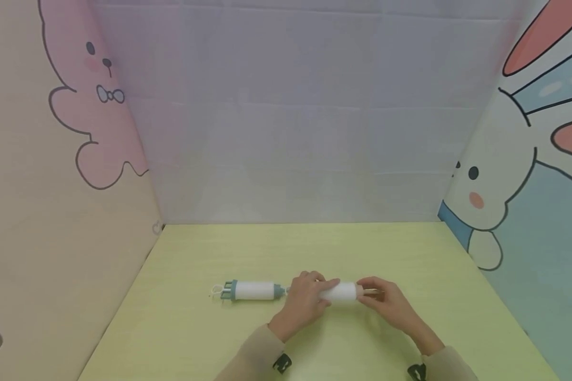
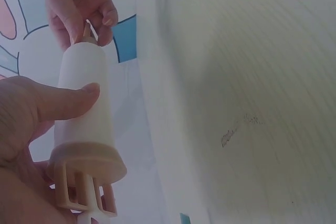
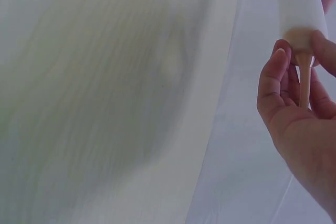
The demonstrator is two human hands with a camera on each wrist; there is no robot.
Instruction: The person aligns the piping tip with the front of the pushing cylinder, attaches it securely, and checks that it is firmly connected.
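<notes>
Low in the frame's centre, my left hand (image 1: 305, 301) wraps the white tube (image 1: 340, 292), lying left-to-right on the table (image 1: 410, 248), while my right hand (image 1: 386, 302) pinches its tan tip (image 3: 303, 77).

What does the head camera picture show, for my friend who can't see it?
Two hands hold a white tube with tan ends over a yellow-green table: the left hand grips its body, the right hand pinches its thin tip. A matching blue-ended tube lies to the left.
</notes>
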